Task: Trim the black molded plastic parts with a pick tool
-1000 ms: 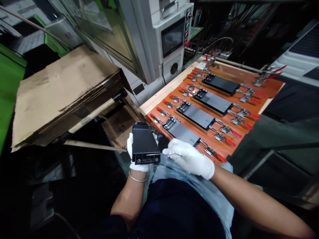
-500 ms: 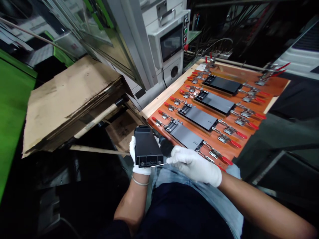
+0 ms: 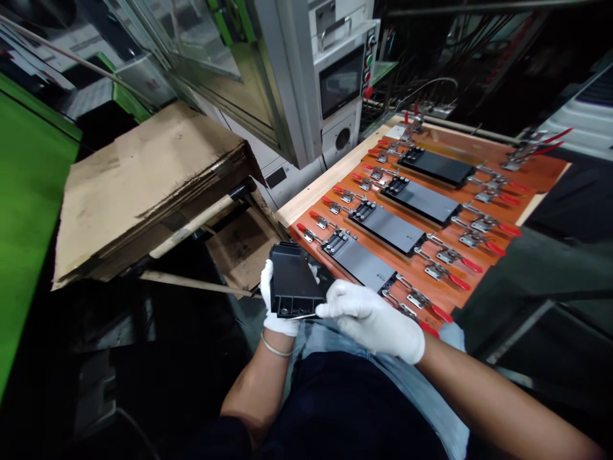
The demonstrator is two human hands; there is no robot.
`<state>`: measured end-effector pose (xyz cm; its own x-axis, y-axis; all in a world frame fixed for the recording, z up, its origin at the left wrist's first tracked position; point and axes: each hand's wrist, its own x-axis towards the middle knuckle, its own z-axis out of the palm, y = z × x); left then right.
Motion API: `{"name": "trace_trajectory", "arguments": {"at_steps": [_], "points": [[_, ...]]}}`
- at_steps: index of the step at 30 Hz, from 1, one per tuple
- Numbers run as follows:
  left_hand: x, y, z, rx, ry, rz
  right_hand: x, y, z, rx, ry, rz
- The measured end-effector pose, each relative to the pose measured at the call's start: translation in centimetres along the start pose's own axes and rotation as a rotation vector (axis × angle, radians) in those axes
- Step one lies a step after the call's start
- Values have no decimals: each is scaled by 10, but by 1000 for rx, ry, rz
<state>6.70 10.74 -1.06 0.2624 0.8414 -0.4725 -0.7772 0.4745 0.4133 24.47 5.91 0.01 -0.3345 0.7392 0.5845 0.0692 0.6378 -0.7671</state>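
Note:
In my gloved left hand (image 3: pixel 282 325) lies a black plastic housing (image 3: pixel 295 276), gripped from beneath and along its left side. Its ribbed end faces me, with small round metal fittings in the pockets. My gloved right hand (image 3: pixel 376 319) is closed at the housing's near right corner. A thin, bright blade (image 3: pixel 302 317) runs from its fingertips along the lower edge of that ribbed end; its handle is hidden in the glove. Just beyond my hands, a grey plate on a black part (image 3: pixel 359 260) is clamped to an orange fixture board (image 3: pixel 335 220).
Several more clamped plates (image 3: pixel 387 229) lie on the board between red-handled toggle clamps (image 3: pixel 443 255). Cardboard (image 3: pixel 148 166) is stacked on a pipe-framed cart at left. Behind stands a machine with a sliding door (image 3: pixel 287 83) and a control panel (image 3: pixel 341 80).
My left hand and the housing sit slightly further right in view, while the right hand has barely moved. The blade stays at the housing's lower edge. The surroundings have shifted right as the camera turned.

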Motion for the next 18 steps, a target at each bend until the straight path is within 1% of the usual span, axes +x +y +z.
{"name": "trace_trajectory", "arguments": {"at_steps": [4,9,15,18], "points": [[1,1,-3,4,-12,14,1,0,2,-33,66,10],[0,3,-2,6,-8,45,2,1,1,-25,-36,-8],[-2,5,3,-7,21,45,5,4,6,-50,92,46],[-2,5,4,-18,45,59,3,3,8,-44,39,25]]}}
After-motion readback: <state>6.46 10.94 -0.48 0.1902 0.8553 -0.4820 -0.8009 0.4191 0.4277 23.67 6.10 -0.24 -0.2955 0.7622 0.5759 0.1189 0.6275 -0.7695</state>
